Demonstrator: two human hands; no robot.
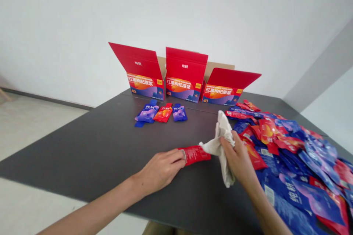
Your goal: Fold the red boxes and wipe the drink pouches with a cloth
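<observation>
A red pouch (196, 153) lies flat on the dark table (91, 147). My left hand (162, 169) rests beside it, fingertips pinned on the pouch's left end, fingers closed together. My right hand (237, 158) grips a crumpled white cloth (220, 136), whose lower corner touches the pouch's right end. A big heap of red and blue pouches (298, 161) lies just right of my right hand.
Three open red boxes (185, 80) stand in a row at the table's far edge against a white wall. In front of them lie two blue pouches and a red one (162, 113). The table's near edge runs under my forearms.
</observation>
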